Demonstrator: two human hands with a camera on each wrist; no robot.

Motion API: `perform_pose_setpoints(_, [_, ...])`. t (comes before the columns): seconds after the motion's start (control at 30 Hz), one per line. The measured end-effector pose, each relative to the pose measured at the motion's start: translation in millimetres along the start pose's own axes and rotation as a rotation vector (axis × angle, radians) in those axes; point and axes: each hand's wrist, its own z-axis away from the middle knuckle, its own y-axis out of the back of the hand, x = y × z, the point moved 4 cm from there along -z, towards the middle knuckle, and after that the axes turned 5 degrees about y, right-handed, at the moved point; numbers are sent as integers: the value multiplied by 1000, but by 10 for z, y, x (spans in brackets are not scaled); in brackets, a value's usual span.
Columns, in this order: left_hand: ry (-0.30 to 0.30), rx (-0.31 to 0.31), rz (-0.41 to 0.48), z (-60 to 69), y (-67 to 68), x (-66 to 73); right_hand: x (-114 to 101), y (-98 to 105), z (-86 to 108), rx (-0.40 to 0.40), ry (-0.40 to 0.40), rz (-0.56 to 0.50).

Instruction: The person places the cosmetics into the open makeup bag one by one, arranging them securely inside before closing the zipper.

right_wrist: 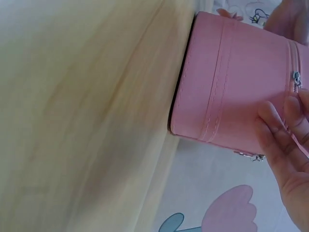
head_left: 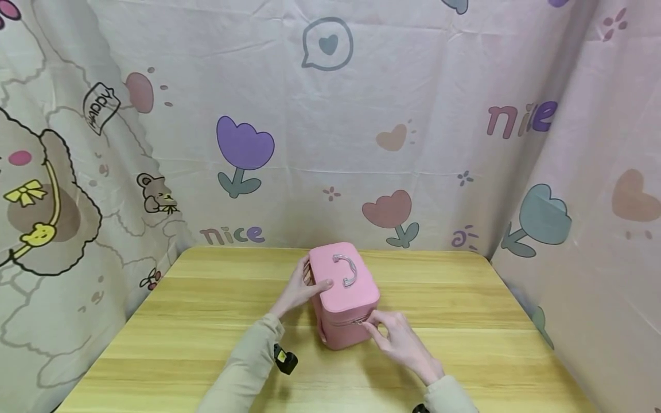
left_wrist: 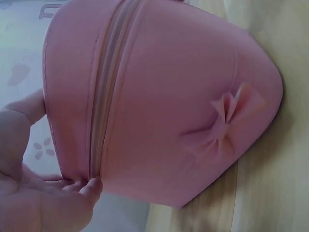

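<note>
A pink box-shaped case [head_left: 347, 330] stands upright on the wooden table, with its lid down and a silver curved handle [head_left: 353, 269] on top. My left hand [head_left: 302, 291] grips the lid at its left side, the thumb on top and the fingers down the side. In the left wrist view a zipper [left_wrist: 110, 72] runs below the lid, beside a pink bow [left_wrist: 223, 126]. At the near face, my right hand [head_left: 400, 341] pinches at the silver zipper pull [right_wrist: 296, 78]; the fingertips partly hide it. Another silver metal piece [right_wrist: 256, 156] shows on the case's adjacent side.
The light wooden table [head_left: 206, 321] reaches back to a patterned cloth curtain [head_left: 310, 143], which also hangs along both sides. A black wrist camera [head_left: 285, 359] sits at the left sleeve.
</note>
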Motion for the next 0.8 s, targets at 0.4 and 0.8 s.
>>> perform_pose_setpoints(0.4, [24,264,-340,340,-327,84,-16,-36,11,21,1,-4])
perform_pose_setpoints(0.8, [-26,143,-182,280,-275,55,-109,-90,-49,36,59,-12])
